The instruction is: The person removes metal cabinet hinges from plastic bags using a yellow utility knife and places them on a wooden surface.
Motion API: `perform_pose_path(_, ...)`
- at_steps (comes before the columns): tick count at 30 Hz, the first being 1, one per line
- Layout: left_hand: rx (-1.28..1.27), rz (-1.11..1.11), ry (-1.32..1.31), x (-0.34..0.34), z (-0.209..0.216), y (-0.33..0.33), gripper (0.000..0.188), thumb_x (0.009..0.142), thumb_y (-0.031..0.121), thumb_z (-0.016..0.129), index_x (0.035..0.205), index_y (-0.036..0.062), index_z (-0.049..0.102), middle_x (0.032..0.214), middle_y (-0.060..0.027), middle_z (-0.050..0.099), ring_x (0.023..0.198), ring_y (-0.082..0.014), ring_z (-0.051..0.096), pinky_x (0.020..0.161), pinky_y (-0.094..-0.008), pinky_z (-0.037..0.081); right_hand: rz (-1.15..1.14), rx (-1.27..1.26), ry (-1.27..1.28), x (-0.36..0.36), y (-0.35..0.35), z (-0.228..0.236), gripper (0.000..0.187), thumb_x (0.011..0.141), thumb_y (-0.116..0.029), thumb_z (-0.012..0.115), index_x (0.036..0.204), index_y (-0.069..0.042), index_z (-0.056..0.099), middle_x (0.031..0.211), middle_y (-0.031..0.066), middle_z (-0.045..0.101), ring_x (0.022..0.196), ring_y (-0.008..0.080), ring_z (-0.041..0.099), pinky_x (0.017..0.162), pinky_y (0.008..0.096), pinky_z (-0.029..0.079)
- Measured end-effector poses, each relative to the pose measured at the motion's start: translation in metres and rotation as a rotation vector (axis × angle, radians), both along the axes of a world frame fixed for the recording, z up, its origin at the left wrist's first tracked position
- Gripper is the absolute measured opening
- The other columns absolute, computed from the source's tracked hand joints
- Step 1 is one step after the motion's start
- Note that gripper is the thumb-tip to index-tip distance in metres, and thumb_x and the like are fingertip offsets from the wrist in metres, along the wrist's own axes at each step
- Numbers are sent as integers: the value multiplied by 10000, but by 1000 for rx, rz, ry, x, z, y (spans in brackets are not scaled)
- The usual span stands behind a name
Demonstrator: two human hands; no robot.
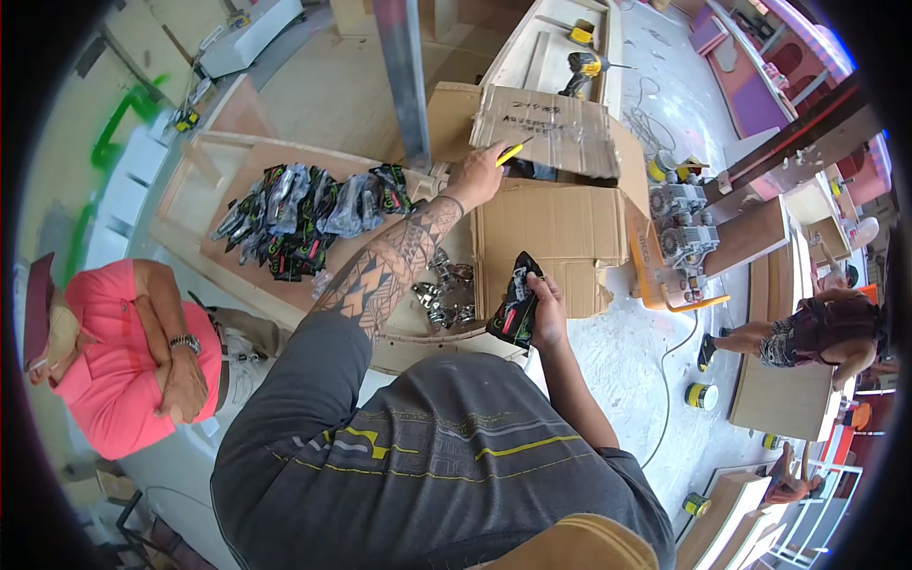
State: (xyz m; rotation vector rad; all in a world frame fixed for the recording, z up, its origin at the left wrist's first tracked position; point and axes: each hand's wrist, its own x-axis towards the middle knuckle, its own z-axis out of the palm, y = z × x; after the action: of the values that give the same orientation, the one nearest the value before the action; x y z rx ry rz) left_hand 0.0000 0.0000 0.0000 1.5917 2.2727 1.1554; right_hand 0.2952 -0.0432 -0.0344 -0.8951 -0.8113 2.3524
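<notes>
My left hand [475, 177] is closed round a yellow utility knife [511, 152], its tip pointing up and to the right. That hand is at the near left edge of a raised cardboard flap [546, 128]. Below the flap stands an open brown cardboard box [541, 228]; dark contents show only through a narrow gap. In front of the box, my right hand [548, 312] grips a black plastic packet [516, 304] by its right side. What the packet contains is hidden. Shiny metal hardware pieces [445, 294] lie in a loose heap left of the packet.
Many black and clear packets [309, 214] are piled on a wooden panel at left. A metal post [404, 85] rises behind my left hand. A cordless drill [581, 68] rests beyond the box, and a compressor [686, 223] stands right. A person in pink [123, 351] stands left.
</notes>
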Motion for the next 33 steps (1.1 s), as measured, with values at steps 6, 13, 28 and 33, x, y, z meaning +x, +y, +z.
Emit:
perform_pose_path(6, 26, -9, 40, 24, -5, -9, 361, 926, 185, 740, 1231, 15, 647, 1074, -220, 679, 1031, -434, 660, 921, -513, 529, -166, 30, -65, 5, 0, 14, 176, 1014, -165, 697, 1098, -55, 588, 860, 47, 698, 694, 156, 698, 630, 329, 601)
perform_pose_path(13, 57, -79, 42, 8, -3, -8, 519, 995, 191, 670, 1472, 28, 546, 1581, -255, 478, 1379, -416, 548, 1139, -451, 471, -104, 38, -97, -9, -4, 7, 173, 1023, -173, 688, 1108, -61, 587, 874, 51, 704, 684, 153, 695, 625, 328, 598)
perform_pose_path(28, 209, 130, 303, -48, 103, 146, 592, 1012, 161, 646, 1573, 128, 461, 1711, -264, 160, 1398, -456, 508, 1082, -472, 520, 364, 1392, -1015, -34, 204, 33, 850, 865, -363, 796, 1558, -80, 393, 1055, 304, 738, 999, 463, 719, 883, 531, 566)
perform_pose_path(33, 228, 226, 301, -123, 100, 181, 566, 1015, 165, 635, 1548, 85, 463, 1661, -296, 284, 1438, -470, 462, 1134, -497, 466, 249, 1421, -839, -47, 202, 32, 459, 828, -267, 800, 1174, -52, 589, 971, 264, 739, 955, 469, 711, 835, 531, 564)
